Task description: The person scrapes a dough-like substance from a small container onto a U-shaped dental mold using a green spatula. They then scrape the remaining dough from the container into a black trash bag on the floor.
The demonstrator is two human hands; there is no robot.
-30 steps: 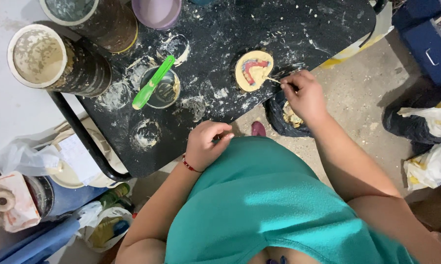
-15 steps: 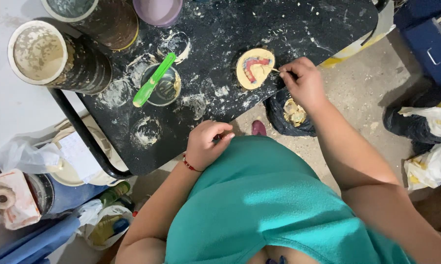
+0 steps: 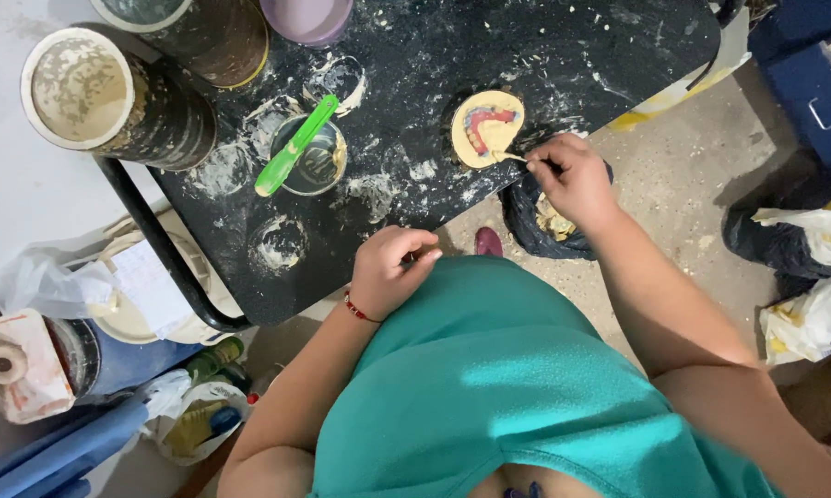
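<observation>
Fingers of my right hand (image 3: pixel 574 177) pinch a small spatula (image 3: pixel 512 157); pressing hard could gouge the plaster disc (image 3: pixel 486 128) on the desk (image 3: pixel 415 55); left hand (image 3: pixel 389 269) curled, empty.

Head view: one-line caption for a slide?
Right hand works a thin tool on a round yellow mould on a black table; left hand rests at its edge.

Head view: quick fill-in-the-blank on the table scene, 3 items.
1. The right hand works a thin tool on the round yellow mould that holds a ____ and blue arch.
2. The green spatula lies across a ____ bowl.
3. The left hand, closed, rests at the black table's ____ edge.

Missing: pink; glass; near
</observation>
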